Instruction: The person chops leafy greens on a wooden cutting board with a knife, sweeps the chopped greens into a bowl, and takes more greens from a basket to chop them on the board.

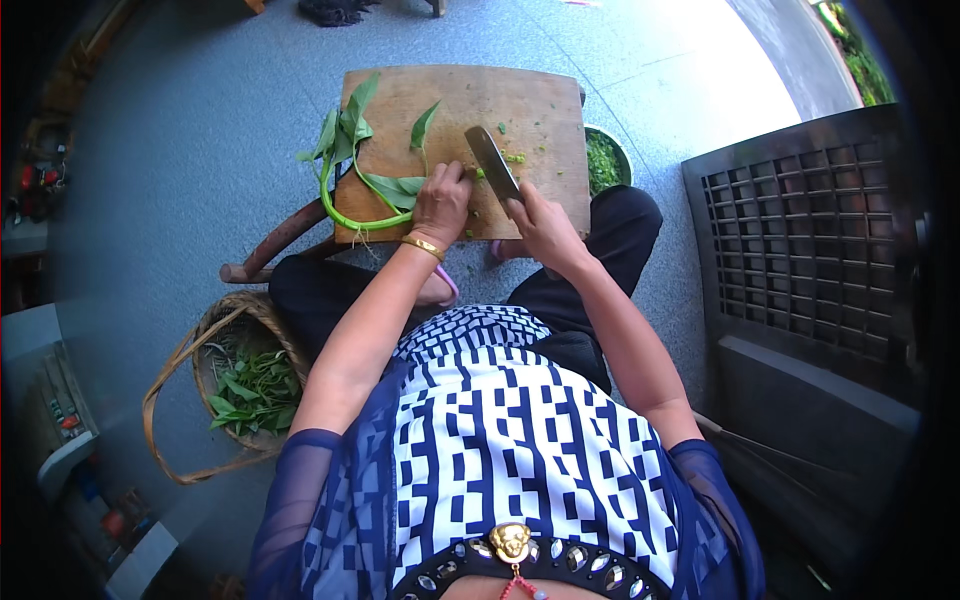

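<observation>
A wooden cutting board [525, 97] lies before me. On it my left hand [442, 202], with a gold bangle at the wrist, holds down a bunch of green leafy stems [352, 223]. The stems bend over the board's left edge, their leaves [356, 120] at its upper left. My right hand [546, 229] grips a kitchen knife [491, 161], its blade pointing up and left, just right of my left fingertips. Small chopped green pieces [514, 158] are scattered beside and beyond the blade. The knife's handle is mostly hidden in my fist.
A bowl of chopped greens [604, 161] stands beyond the board's right edge. A woven basket [206, 322] with leafy greens [259, 390] is on the floor at lower left. A wooden chair frame [289, 236] juts out left of the board. A dark lattice panel [810, 247] stands at right.
</observation>
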{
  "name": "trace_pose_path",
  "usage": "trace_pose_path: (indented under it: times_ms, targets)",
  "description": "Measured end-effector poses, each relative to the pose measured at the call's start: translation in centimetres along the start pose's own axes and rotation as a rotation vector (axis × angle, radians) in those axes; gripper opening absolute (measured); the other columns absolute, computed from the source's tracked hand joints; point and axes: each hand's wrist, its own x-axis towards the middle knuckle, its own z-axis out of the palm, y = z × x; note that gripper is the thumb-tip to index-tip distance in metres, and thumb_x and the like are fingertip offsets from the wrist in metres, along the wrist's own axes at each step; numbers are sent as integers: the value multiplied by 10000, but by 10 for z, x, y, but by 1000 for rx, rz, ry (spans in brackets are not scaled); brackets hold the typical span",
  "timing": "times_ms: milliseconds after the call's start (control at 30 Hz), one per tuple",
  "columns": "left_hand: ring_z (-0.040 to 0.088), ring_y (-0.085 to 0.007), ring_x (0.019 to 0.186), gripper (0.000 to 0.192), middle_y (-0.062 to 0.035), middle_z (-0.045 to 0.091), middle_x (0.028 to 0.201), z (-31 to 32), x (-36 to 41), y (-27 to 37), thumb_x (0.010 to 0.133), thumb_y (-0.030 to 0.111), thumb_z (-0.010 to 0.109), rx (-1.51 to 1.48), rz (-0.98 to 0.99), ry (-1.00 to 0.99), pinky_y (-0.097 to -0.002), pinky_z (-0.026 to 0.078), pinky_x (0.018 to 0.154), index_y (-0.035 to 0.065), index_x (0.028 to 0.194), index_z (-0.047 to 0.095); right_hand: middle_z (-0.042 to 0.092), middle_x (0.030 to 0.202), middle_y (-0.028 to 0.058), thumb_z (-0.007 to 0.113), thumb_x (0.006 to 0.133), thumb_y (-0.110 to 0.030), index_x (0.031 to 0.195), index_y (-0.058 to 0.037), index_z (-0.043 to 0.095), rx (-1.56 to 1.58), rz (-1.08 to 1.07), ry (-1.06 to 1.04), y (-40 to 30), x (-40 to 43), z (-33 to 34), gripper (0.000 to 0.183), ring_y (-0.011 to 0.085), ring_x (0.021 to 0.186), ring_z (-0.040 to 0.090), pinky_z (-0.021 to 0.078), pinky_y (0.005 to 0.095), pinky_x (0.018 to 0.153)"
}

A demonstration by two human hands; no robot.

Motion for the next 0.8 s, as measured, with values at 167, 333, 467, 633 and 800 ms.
trace_pose_path:
  times_ms: [167, 333, 467, 633, 800]
  targets:
    - [540, -259, 831, 170, -75, 545, 874, 1, 0, -1, 763, 54, 513, 2, 8, 4, -362, 484, 705, 82, 871, 640, 581, 736, 294, 431, 933, -240, 970, -6, 417, -96, 50, 18, 4, -7, 8, 237, 469, 740, 564, 421, 530, 638]
    - [533, -262, 819, 77, -85, 519, 857, 0, 1, 2, 740, 68, 527, 4, 40, 33, -365, 488, 697, 52, 728, 602, 583, 762, 300, 431, 930, -245, 975, -6, 414, -139, 11, 45, 6, 20, 15, 244, 484, 766, 556, 413, 546, 658]
    - [533, -263, 815, 87, -90, 520, 854, 0, 3, 4, 737, 69, 527, -7, 38, 47, -366, 490, 694, 52, 744, 612, 580, 764, 302, 446, 926, -247, 962, -11, 407, -103, -31, 67, 6, 44, 13, 242, 483, 759, 553, 413, 542, 652]
    - [537, -268, 813, 97, -100, 520, 840, 6, -1, -1, 757, 62, 517, 12, 45, 60, -368, 491, 683, 48, 772, 612, 580, 750, 296, 451, 925, -247, 952, -12, 411, -73, -55, 21, 1, 28, 6, 239, 478, 745, 556, 420, 537, 645]
    - [553, -292, 804, 93, -118, 540, 846, 7, -2, -9, 782, 98, 570, -12, 30, 52, -388, 481, 678, 47, 854, 600, 580, 713, 283, 444, 927, -239, 953, -11, 416, -132, -41, 48, 4, 16, 11, 232, 466, 747, 568, 429, 532, 647]
